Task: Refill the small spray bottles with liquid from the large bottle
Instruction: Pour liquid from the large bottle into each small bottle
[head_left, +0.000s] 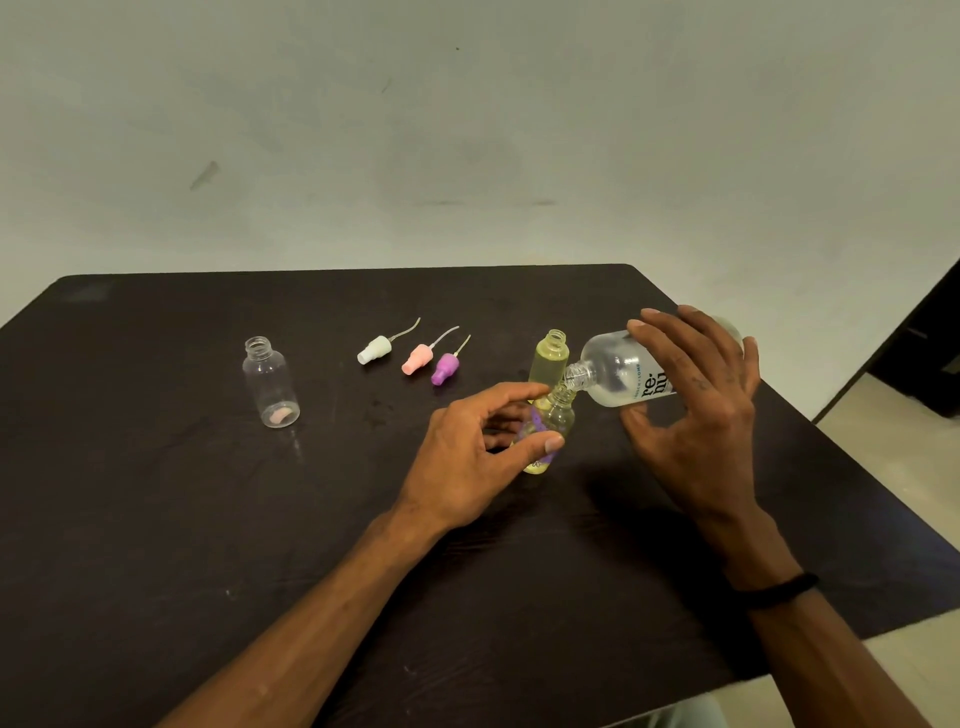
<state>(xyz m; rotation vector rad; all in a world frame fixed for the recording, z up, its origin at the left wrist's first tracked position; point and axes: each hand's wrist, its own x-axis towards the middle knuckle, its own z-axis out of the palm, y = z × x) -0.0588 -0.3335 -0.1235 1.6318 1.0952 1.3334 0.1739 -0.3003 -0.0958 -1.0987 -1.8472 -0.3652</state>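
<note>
My right hand (696, 415) grips the large frosted bottle (623, 374), tipped on its side with its open neck over the mouth of a small clear bottle (553, 421). My left hand (467, 457) holds that small bottle between thumb and fingers; yellowish liquid and a purple label show in it. Just behind stands a second small bottle (549, 358), uncapped and full of yellowish liquid. A third small bottle (270, 382) stands uncapped and without liquid at the left. Three spray caps lie in a row: white (375, 351), pink (417, 359), purple (444, 369).
Everything sits on a dark wooden table (208, 519) against a pale wall. The table's right edge (857, 467) runs close past my right hand, with light floor beyond. Small wet spots (376, 408) mark the tabletop near the caps.
</note>
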